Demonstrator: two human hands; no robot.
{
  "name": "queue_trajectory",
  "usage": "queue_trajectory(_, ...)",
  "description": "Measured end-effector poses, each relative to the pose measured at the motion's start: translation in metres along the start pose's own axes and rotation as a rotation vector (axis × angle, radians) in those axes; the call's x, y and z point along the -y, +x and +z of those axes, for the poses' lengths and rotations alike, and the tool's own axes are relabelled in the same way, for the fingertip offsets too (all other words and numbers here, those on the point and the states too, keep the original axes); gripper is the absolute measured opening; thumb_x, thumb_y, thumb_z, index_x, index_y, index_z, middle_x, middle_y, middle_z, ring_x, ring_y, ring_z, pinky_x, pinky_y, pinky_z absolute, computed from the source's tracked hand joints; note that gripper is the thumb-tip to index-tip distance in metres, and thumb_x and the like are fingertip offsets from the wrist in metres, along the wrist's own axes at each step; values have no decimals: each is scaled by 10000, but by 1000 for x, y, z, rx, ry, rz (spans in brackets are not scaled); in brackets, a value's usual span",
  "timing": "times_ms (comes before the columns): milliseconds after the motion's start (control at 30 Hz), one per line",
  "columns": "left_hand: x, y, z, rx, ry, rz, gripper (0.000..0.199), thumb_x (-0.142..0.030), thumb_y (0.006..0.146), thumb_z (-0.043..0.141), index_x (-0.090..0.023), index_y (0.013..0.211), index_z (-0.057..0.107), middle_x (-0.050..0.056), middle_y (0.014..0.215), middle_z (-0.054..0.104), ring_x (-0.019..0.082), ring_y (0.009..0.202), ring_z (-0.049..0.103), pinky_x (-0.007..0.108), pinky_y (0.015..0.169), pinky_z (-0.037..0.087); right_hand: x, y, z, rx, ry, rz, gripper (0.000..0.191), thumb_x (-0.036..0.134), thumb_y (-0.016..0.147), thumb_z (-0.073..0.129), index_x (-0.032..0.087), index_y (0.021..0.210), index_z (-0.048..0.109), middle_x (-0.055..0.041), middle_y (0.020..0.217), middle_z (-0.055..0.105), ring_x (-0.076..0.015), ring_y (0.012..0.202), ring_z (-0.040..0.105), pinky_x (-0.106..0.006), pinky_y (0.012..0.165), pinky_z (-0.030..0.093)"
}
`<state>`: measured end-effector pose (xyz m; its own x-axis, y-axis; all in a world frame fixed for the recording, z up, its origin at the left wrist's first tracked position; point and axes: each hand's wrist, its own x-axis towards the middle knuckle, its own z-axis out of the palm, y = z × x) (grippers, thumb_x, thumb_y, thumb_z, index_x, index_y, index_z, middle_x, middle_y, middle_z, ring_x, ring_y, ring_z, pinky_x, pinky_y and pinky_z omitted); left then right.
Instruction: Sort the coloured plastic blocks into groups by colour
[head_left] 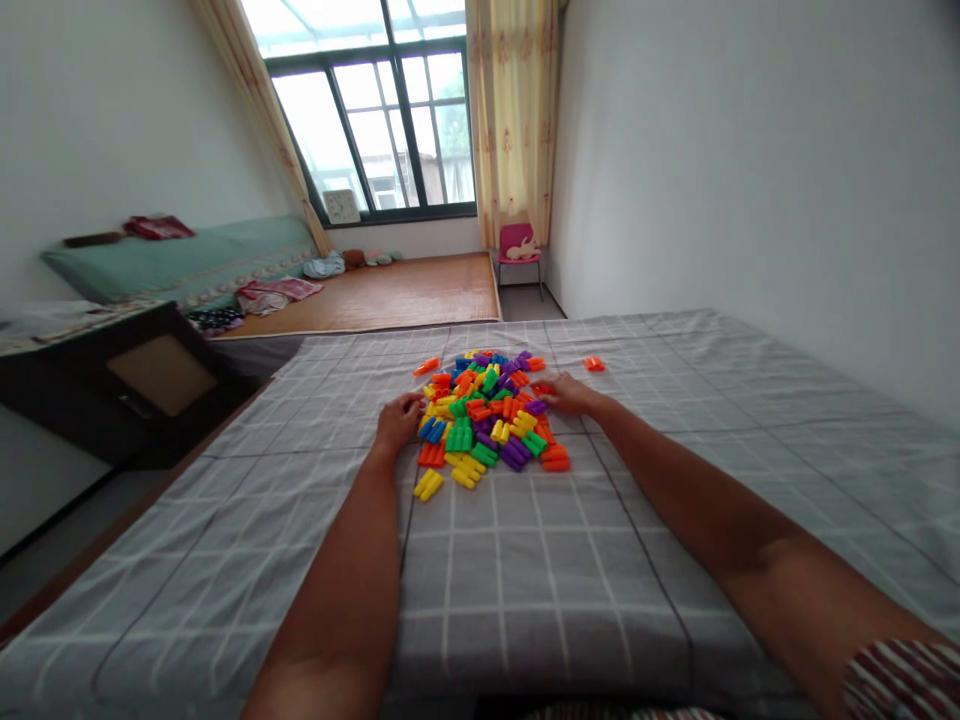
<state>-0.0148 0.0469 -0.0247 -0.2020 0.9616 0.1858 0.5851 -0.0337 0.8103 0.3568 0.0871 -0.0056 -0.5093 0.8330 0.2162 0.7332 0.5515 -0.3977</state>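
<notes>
A heap of small plastic blocks (487, 410) in orange, yellow, green, blue and purple lies on a grey checked cloth (525, 560). At the heap's left edge is my left hand (401, 418), its fingers curled beside the yellow blocks; what they hold, if anything, is too small to tell. My right hand (564, 393) reaches in from the right, its fingers stretched out against orange and purple blocks at the heap's edge. One orange block (594, 364) lies apart, beyond my right hand. A yellow block (428, 486) sits at the heap's near left.
Behind the cloth-covered surface is a bed (390, 290) with clothes on it. A dark cabinet (127, 380) stands at the left. A pink chair (517, 245) holding a soft toy is near the curtain. A white wall (750, 180) runs along the right.
</notes>
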Motion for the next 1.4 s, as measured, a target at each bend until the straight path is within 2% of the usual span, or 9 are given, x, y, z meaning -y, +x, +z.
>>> queue_trajectory(100,0,1,0,1,57,23,316,-260,812,483,-176,1034,692,48,876,742,168,752,676,247,648,511,-12,-9,3,-43,105,79,387,303,792,660,206,1167,667,-46,1053,714,-197,895,652,-314,837,494)
queue_trajectory(200,-2,2,-1,13,102,36,333,-245,803,474,-176,1049,687,51,906,741,174,769,676,248,640,506,-27,-14,-2,-180,146,209,406,443,797,652,201,1122,664,-55,1051,711,-178,807,650,-305,772,503)
queue_trajectory(333,-3,3,-2,20,123,42,343,-249,801,468,-171,1059,680,52,918,739,175,781,674,244,642,501,-63,-14,-31,-418,143,347,409,495,837,587,174,1084,646,-82,1080,697,-185,869,645,-308,807,490)
queue_trajectory(400,-2,3,-3,22,130,51,342,-258,799,470,-173,1056,680,49,920,739,176,781,672,242,639,498,-88,-14,-50,-479,121,442,425,460,857,566,143,1135,617,-107,1133,677,-193,931,638,-309,837,479)
queue_trajectory(500,-2,2,-3,21,132,57,343,-261,796,466,-174,1049,682,47,923,740,176,791,672,240,649,499,-125,-20,-64,-411,-24,601,427,378,857,569,108,1186,595,-136,1174,659,-225,1000,622,-364,941,431)
queue_trajectory(633,-3,2,-5,28,137,49,353,-292,793,477,-171,1054,683,53,943,741,183,795,675,249,669,509,-151,-34,-51,-279,-150,679,448,366,852,555,167,1253,579,-121,1208,649,-293,1154,548,-435,996,390)
queue_trajectory(800,-5,2,-7,44,97,56,360,-321,787,491,-165,1047,685,60,927,742,188,770,680,262,679,519,-163,-44,-37,-359,-126,545,547,370,813,587,198,1329,528,-111,1330,575,-283,1199,528,-443,1033,372)
queue_trajectory(1067,-5,2,-7,47,89,66,377,-339,778,495,-164,1057,679,65,925,743,203,797,686,270,682,524,-165,-51,-45,-396,-86,522,361,233,823,556,169,1165,651,-88,1125,694,-203,973,648,-319,903,471)
queue_trajectory(1400,-6,2,-8,40,126,59,363,-341,777,496,-172,1038,683,63,921,745,211,819,686,279,691,521,-145,-42,-44,-389,-72,512,311,280,825,596,192,1112,678,-55,961,727,-177,834,659,-283,796,496)
